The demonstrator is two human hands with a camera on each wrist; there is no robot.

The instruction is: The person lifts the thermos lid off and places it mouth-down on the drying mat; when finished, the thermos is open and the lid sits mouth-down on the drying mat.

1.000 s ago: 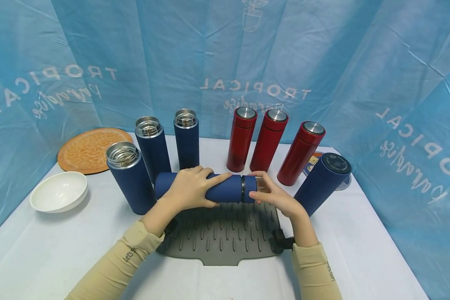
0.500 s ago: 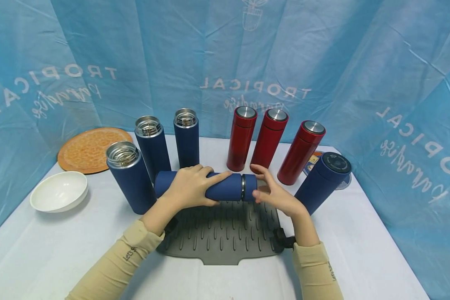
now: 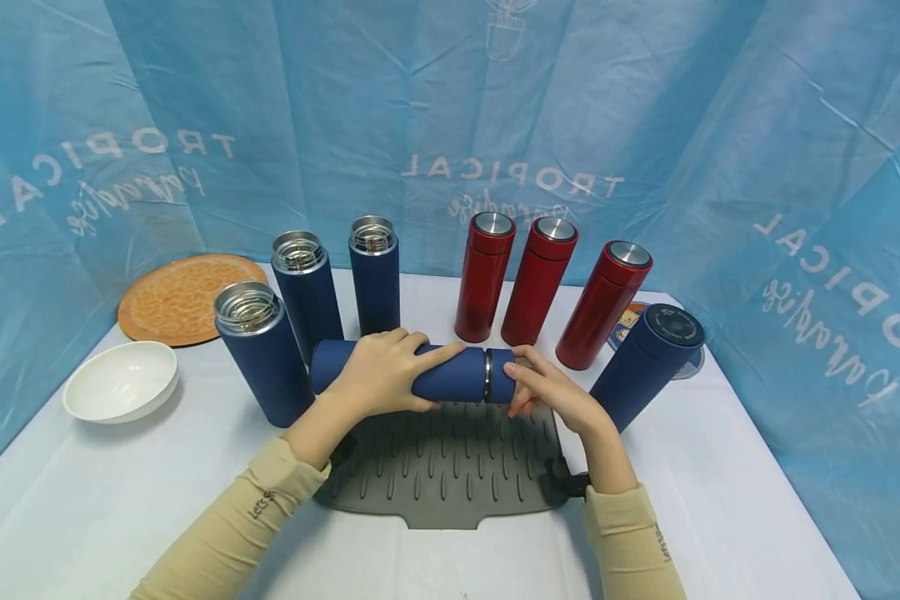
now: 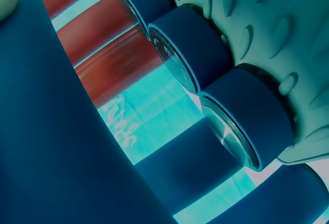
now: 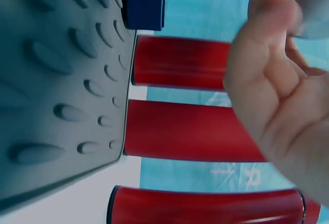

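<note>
Frame centre: left hand (image 3: pixel 382 375) grips the horizontal blue flask (image 3: pixel 456 378) — right hand (image 3: pixel 551 387) at its cap (image 3: pixel 499 380), fingers bent, grip unclear.

The held bottle (image 3: pixel 450 375) is deep blue with a silver ring (image 3: pixel 488 375); the mat (image 3: pixel 442 492) is grey, patterned with raised teardrops. I see red bottles (image 3: pixel 537 287) topped in silver, a white bowl (image 3: pixel 120 383), a mottled orange disc (image 3: pixel 183 300) and a white-lettered blue curtain (image 3: pixel 330 100).
</note>
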